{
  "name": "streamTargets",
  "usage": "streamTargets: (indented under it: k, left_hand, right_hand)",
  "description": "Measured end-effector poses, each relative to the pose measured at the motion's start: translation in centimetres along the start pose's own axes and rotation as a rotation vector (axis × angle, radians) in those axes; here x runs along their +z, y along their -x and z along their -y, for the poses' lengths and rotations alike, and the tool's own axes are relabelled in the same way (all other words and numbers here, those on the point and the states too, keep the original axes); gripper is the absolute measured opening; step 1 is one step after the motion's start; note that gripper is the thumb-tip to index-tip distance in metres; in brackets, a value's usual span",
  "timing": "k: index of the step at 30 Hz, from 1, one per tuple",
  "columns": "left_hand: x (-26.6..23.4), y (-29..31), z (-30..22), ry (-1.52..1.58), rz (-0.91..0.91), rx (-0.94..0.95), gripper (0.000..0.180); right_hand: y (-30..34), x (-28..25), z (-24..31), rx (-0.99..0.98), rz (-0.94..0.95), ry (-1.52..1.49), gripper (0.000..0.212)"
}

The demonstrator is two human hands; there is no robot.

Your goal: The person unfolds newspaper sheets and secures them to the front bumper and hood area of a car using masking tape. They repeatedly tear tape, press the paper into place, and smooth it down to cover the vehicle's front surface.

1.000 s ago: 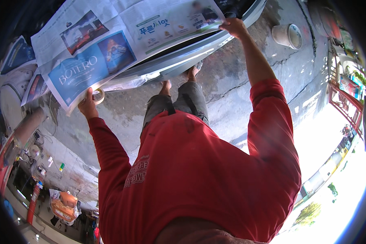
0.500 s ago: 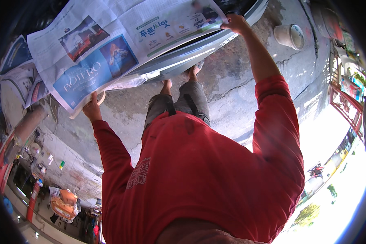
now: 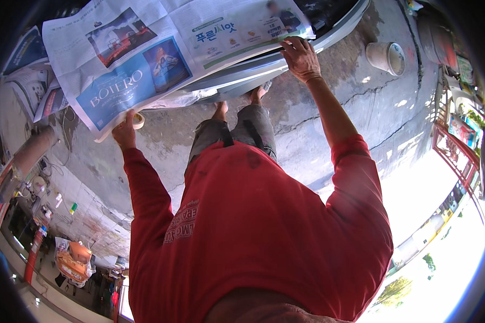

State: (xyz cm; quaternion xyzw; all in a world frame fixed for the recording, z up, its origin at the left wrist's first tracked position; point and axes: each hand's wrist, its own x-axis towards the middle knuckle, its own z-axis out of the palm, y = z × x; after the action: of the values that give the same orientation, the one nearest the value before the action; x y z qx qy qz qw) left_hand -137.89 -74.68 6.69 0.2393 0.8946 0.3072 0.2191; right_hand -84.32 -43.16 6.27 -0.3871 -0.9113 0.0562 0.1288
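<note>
Hands apart. Left hand (image 3: 125,132) grips newspaper sheet (image 3: 170,54) near its lower-left corner, masking-tape roll (image 3: 139,124) alongside; right hand (image 3: 303,60) at near edge, pinch unclear. Sheet overlies curved grey panel (image 3: 237,79), presumably held taut.

"What do you count around the big newspaper sheet (image 3: 164,51)?"
"One left hand (image 3: 125,132) at its lower-left corner and one right hand (image 3: 303,60) at its right end: two."
"What else?"
"One tape roll (image 3: 140,124) by its lower edge; one bucket (image 3: 378,57) to its right."
"Bare feet (image 3: 220,111)?"
"Two, below it."
</note>
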Motion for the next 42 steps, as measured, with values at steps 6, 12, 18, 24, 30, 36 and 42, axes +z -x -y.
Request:
streamTargets:
  k: [6,12,18,24,30,36,42]
  left_hand:
    - [0.3,-0.6,0.7,0.155,0.027,0.085,0.035]
    - [0.6,0.2,-0.6,0.094,-0.089,0.187,0.030]
    - [0.6,-1.5,-3.3,0.175,-0.238,0.406,0.030]
    - [0.0,-3.7,-2.7,-0.165,-0.317,0.500,0.032]
    - [-1.1,-3.3,-2.6,-0.001,-0.178,0.484,0.030]
    - [-1.3,-1.5,-3.2,0.008,-0.215,0.538,0.025]
    - [-1.1,-1.8,-3.0,-0.084,-0.239,0.570,0.028]
  right_hand:
    - [0.0,0.7,-0.7,0.004,0.182,-0.026,0.027]
    - [0.6,0.6,0.0,-0.035,0.171,0.031,0.029]
    - [0.2,0.0,0.5,-0.033,0.308,0.039,0.031]
    - [-0.3,1.2,1.2,-0.102,0.257,-0.029,0.023]
    - [-0.7,1.5,0.7,-0.014,0.223,-0.139,0.015]
    - [-3.5,2.2,1.7,0.315,0.481,-0.042,0.043]
    - [-7.1,1.6,3.4,0.397,0.721,0.123,0.051]
